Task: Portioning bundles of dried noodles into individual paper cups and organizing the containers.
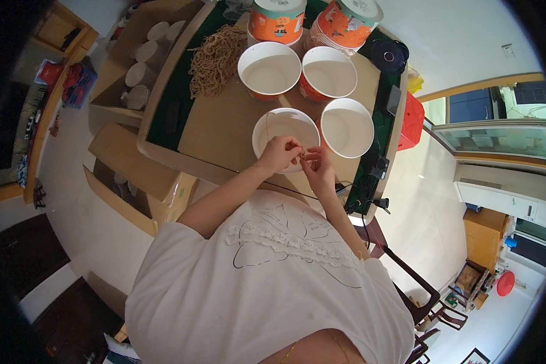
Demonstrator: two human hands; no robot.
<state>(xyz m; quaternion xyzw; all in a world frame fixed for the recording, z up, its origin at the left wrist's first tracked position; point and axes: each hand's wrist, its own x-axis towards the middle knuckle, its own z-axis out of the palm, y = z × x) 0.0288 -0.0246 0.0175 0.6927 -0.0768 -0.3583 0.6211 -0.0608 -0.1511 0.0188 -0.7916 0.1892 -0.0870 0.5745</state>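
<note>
Lying tangled at the left, a heap of brown cord (215,62) rests on cardboard (211,128). Next, the left hand (279,154), fingers curled closed, pinches a brown strand (301,156) over the front left tub (292,125); the right hand (320,170), likewise bunched, grips it too, near the front right tub (348,128).

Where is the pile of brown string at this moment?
In the head view, the pile of brown string lies at the upper left of the table, just left of an open white-lined tub.
</note>
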